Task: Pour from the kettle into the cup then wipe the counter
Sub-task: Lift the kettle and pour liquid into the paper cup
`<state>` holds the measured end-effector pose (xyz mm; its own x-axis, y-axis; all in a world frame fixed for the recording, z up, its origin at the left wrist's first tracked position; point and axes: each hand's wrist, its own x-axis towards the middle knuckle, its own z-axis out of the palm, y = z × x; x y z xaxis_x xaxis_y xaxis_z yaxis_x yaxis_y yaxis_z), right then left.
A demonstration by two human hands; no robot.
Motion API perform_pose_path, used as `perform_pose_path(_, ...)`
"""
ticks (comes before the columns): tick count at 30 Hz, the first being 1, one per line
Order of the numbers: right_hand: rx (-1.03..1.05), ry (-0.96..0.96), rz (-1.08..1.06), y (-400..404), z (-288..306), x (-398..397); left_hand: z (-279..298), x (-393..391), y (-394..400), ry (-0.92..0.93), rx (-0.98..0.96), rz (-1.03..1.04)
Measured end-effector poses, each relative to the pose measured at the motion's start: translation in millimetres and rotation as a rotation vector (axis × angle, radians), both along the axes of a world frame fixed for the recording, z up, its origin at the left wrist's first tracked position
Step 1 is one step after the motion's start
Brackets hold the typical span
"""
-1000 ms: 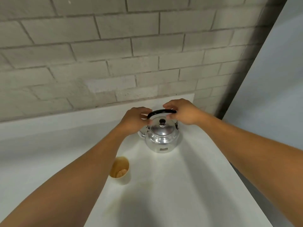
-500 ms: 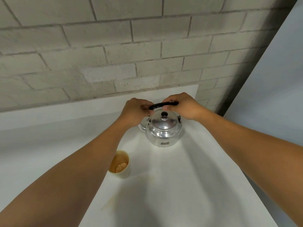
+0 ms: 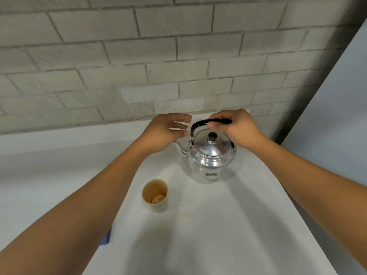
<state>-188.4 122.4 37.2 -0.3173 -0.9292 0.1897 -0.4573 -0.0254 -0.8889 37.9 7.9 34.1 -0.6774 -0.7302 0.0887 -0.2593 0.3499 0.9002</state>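
Observation:
A shiny metal kettle [image 3: 211,157] with a black arched handle and a black lid knob stands on the white counter [image 3: 208,235], its spout pointing left. My right hand [image 3: 236,129] is closed around the top of the handle. My left hand [image 3: 165,132] hovers just left of the handle, above the spout, fingers spread and holding nothing. A small cream cup [image 3: 155,195] stands in front of the kettle to the left, with a little brown liquid at its bottom.
A grey brick wall [image 3: 158,66] rises directly behind the counter. The counter's right edge runs diagonally beside a pale panel [image 3: 333,116]. A bit of something blue [image 3: 107,237] peeks out under my left forearm. A faint brownish stain [image 3: 186,215] lies near the cup.
My left hand has let go of the kettle handle and drawn slightly left with its fingers spread. My right hand stays on the handle. The kettle has not moved.

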Motion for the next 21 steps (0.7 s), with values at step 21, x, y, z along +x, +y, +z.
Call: perform_pose_path(21, 0.063, 0.165, 0.194, 51.5, 42.2, 60.5, -128.0, 157.5, 83.7, -0.038, 0.305, 0.109)
